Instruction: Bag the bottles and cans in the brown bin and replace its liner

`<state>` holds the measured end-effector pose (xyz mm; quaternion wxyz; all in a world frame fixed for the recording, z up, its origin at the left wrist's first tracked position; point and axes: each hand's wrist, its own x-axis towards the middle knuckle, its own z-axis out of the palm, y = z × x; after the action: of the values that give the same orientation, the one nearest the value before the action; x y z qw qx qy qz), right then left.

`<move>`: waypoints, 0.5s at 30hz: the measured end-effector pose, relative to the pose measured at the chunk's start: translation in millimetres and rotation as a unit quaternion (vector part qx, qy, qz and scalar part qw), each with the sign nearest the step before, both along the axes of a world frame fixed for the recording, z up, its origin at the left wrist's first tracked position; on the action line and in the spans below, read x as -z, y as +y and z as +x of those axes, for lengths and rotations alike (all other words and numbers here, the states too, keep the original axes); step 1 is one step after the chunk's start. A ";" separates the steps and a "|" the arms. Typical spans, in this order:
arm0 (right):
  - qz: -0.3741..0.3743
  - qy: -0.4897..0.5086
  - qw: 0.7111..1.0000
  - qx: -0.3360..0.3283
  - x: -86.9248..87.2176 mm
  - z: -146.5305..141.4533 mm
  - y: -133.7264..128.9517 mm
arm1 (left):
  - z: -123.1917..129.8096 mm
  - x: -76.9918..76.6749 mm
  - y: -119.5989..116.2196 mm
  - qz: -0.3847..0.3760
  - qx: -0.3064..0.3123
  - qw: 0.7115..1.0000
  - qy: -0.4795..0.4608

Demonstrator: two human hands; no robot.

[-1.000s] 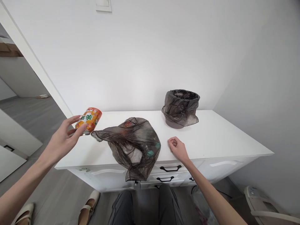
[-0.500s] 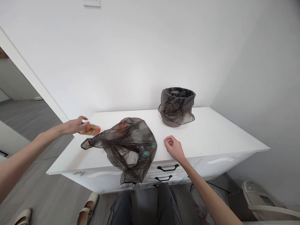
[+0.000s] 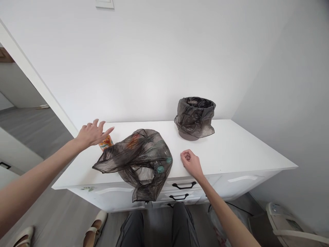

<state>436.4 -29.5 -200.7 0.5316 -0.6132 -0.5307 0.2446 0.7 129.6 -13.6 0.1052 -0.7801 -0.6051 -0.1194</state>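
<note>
My left hand (image 3: 92,133) is open, its fingers spread just above and behind an orange printed can (image 3: 106,142). The can rests on the left part of the white cabinet top (image 3: 239,147), partly covered by the hand, beside a dark translucent plastic bag (image 3: 144,157). Orange and green things show through the bag, which hangs over the front edge. My right hand (image 3: 192,164) rests in a loose fist on the cabinet top, right of the bag, and no object shows in it.
A small bin (image 3: 189,136) lined with a dark bag (image 3: 196,118) stands near the wall. Black drawer handles (image 3: 184,185) stick out below the front edge. A beige appliance (image 3: 285,219) is on the floor at the right. Beige shoes (image 3: 95,228) lie at the lower left.
My left hand has let go of the can and opened above it. The can has gone from tilted in the hand to more upright. The bag's left end has spread; my right hand keeps its place.
</note>
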 end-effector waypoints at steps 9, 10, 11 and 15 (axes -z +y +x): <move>-0.008 -0.019 1.000 -0.004 -2.0 -3.5 -4.3 | 63.5 -10.9 -146.8 0.053 0.289 0.955 -0.050; -0.009 -0.025 1.000 -0.003 -0.6 -3.5 -4.1 | 70.3 -3.2 -158.8 0.013 0.336 0.941 -0.026; -0.009 -0.031 0.999 -0.001 1.0 -3.5 -3.9 | 76.2 6.4 -167.3 -0.013 0.369 0.929 0.000; -0.003 -0.050 0.999 0.010 7.2 -3.5 -2.5 | 92.6 52.3 -168.8 -0.023 0.351 0.929 0.118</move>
<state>432.8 -32.0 -207.9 0.5053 -0.6311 -0.5498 0.2099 93.3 -39.3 -66.0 0.1092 -0.9532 -0.2789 -0.0418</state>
